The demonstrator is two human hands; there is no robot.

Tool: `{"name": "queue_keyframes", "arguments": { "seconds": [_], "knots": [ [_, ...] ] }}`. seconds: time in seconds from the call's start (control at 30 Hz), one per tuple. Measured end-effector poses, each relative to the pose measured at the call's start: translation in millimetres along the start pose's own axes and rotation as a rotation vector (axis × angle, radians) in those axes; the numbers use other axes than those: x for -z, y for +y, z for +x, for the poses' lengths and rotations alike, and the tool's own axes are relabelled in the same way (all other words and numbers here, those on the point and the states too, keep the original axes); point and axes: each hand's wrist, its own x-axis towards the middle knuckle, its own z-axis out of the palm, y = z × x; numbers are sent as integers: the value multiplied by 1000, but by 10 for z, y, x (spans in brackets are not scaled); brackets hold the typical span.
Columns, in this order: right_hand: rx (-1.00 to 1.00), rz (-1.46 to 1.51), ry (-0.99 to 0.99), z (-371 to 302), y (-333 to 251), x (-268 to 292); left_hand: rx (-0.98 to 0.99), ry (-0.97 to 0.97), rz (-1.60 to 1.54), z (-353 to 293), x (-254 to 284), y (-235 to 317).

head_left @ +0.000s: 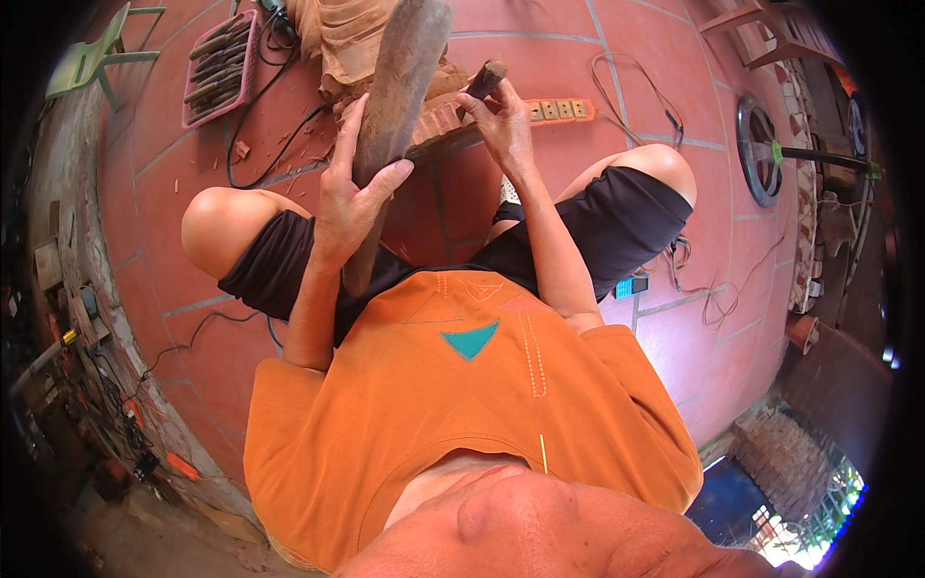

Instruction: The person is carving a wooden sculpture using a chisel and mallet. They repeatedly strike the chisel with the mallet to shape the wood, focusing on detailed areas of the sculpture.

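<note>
A long, flat wooden club (pixel 405 77) stands tilted in front of me, wide at the top and narrowing to a handle near my lap. My left hand (pixel 352 207) is closed around its lower part, thumb across the front. Between the fingers of my right hand (pixel 506 135) is a short dark wooden tool handle (pixel 489 77); its working end cannot be made out. Behind the club lies a brown wood carving (pixel 332 39) with rippled folds, partly hidden by the club and my hands.
A pink basket (pixel 252 72) of wooden-handled tools sits at the far left, near a green chair (pixel 87 63). An orange power strip (pixel 564 111) lies beyond my right hand. Cables and wood chips lie on the red tile floor (pixel 665 58). A round stand base (pixel 747 159) is at right.
</note>
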Motion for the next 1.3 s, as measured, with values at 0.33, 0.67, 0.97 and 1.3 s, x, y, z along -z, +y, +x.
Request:
{"name": "queue_keyframes", "arguments": {
  "seconds": [0.33, 0.67, 0.97, 1.3],
  "knots": [
    [32, -75, -57, -53, -138, -54, -200, -125, 299, 273, 79, 562],
    [106, -85, -12, -42, -57, -21, -499, -412, 598, 950, 102, 276],
    [74, -20, 7, -2, 109, -10, -341, -484, 648, 1051, -45, 307],
    [-347, 400, 50, 110, 79, 269, -262, -400, 442, 1163, 197, 88]
  ]
}}
